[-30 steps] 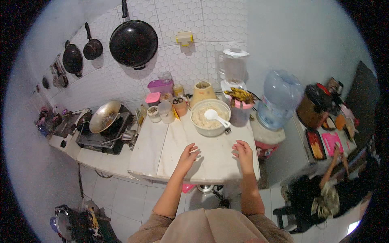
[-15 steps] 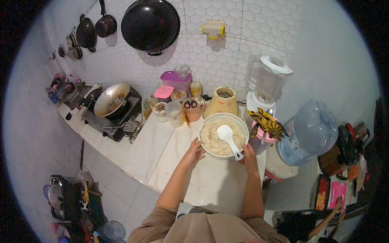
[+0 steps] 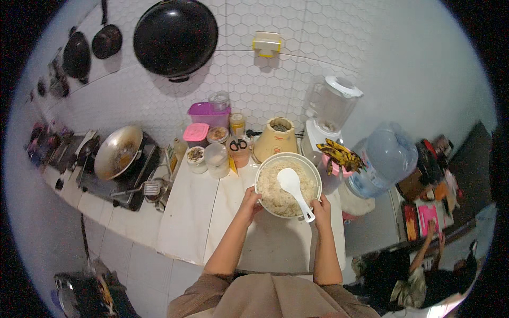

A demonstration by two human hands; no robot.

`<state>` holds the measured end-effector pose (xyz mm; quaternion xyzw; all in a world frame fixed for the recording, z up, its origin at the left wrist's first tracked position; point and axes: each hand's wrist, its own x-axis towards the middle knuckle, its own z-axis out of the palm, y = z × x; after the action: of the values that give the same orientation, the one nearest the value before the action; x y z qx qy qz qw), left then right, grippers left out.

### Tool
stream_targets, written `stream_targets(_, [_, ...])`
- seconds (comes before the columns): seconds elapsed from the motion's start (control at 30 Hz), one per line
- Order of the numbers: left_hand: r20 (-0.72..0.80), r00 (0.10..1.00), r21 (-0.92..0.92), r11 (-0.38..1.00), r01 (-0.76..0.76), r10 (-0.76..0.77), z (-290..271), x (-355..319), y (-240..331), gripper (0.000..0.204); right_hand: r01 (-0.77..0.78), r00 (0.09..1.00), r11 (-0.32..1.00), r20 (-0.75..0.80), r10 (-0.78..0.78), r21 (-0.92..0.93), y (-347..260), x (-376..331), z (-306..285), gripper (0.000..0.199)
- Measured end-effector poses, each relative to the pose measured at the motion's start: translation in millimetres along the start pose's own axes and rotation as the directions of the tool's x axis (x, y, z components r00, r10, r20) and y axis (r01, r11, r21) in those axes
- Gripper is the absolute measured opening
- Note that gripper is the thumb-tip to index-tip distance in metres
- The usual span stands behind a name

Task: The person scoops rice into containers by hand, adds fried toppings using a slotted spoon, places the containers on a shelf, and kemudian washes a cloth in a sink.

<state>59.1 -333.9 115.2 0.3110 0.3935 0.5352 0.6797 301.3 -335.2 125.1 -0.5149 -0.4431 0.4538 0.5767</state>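
Observation:
A white bowl [image 3: 263,165] full of cooked rice sits on the white counter [image 3: 191,217] in front of me. A white rice paddle [image 3: 293,186] lies across the rice, its handle pointing to the lower right. My left hand [image 3: 249,200] grips the bowl's left rim. My right hand [image 3: 321,206] holds the bowl's right rim beside the paddle's handle.
Behind the bowl stand a cream jar [image 3: 275,139], a blender [image 3: 328,114], bananas [image 3: 342,156], pink lidded tubs [image 3: 208,115] and small jars. A wok [image 3: 118,152] sits on the stove at left. A water jug [image 3: 383,159] stands right. Pans hang on the wall. A person [image 3: 424,259] sits lower right.
My hands moved from flat on the counter up to the rice bowl and took hold of both sides of its rim. My head has come closer over the counter.

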Motion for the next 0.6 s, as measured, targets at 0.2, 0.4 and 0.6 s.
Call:
stream_targets(0.2, [0.3, 0.945, -0.089, 0.982, 0.166, -0.133, -32, -36, 11, 0.076, -0.061, 0.993, 0.989, -0.105, 0.047, -0.133, -55, -98, 7, 0.044])
stream_targets(0.4, [0.649, 0.713, 0.372, 0.928, 0.007, -0.265, 15, -62, 18, 0.104, -0.056, 0.97, 0.912, -0.239, -0.048, -0.407, -87, -198, -41, 0.045])
stream_targets(0.6, [0.879, 0.357, 0.347, 0.938, -0.021, -0.317, 117, -76, -4, 0.119, -0.161, 0.829, 0.898, -0.55, -0.103, -0.41, -128, -310, -69, 0.043])
